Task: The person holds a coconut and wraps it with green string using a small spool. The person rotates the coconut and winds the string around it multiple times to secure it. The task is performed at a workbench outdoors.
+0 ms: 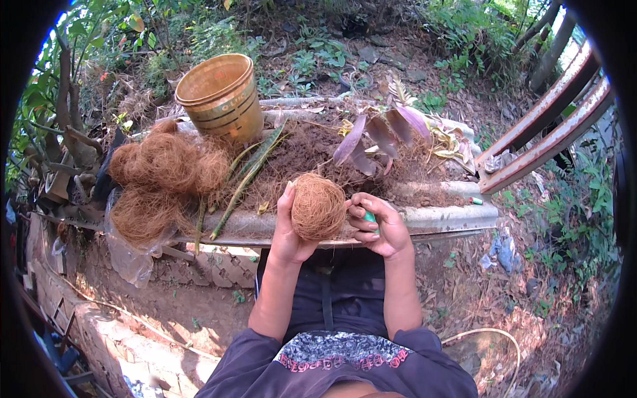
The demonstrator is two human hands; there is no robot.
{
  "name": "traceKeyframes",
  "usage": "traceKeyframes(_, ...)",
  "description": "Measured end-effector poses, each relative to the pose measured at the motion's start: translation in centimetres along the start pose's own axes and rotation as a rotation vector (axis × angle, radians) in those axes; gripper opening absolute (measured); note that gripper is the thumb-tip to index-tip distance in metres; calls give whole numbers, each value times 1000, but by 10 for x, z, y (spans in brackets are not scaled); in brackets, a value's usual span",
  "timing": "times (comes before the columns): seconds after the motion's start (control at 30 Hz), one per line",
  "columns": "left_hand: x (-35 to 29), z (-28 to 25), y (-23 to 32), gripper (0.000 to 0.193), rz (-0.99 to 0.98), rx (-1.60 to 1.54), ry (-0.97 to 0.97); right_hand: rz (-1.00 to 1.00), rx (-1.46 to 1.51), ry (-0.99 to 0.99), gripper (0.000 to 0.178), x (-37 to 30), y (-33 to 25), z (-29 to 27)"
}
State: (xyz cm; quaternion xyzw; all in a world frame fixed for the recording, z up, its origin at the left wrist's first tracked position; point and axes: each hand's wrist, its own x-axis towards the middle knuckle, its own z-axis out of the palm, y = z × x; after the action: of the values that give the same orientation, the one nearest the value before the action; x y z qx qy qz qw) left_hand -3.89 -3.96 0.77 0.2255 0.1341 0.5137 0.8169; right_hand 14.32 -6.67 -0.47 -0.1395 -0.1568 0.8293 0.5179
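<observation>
A round ball of brown coconut fibre [318, 207] rests in my left hand [292, 229], whose fingers and thumb curve around its left side and underneath. Close to the ball's right side, my right hand [381, 229] is closed around a small green thing [370, 217], possibly a thread spool; the fingers cover most of it. The tip of my right index finger reaches toward the ball's edge. Beyond both hands lies a heap of dark soil [298, 156] on the corrugated sheet [431, 217].
Loose coconut fibre [166, 166] is piled at the left, above a clear plastic bag [129, 255]. A yellow-brown bucket [225, 99] stands behind. Purple leaves [381, 136] and long green leaves [252, 174] lie on the soil. Rusty metal bars [551, 126] rise at the right.
</observation>
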Motion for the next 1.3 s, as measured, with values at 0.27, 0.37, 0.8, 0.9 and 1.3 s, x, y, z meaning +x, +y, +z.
traceKeyframes(0.27, -4, -3, 9, 42, 32, 361, -64, -107, -393, 128, 24, 0, -8, 27)
traceKeyframes(0.37, -5, -4, 5, 33, 98, 380, -104, -126, -545, 185, 23, 2, -7, 33)
traceKeyframes(0.8, 7, -22, -24, 29, 326, 634, 8, -326, -471, 281, 26, -4, -1, 43)
traceKeyframes(0.9, 8, -18, -31, 30, 409, 725, 62, -381, -547, 319, 31, -9, 13, 53)
traceKeyframes(1.3, 7, -20, -43, 34, 642, 615, 77, -491, -655, 383, 29, -22, 16, 55)
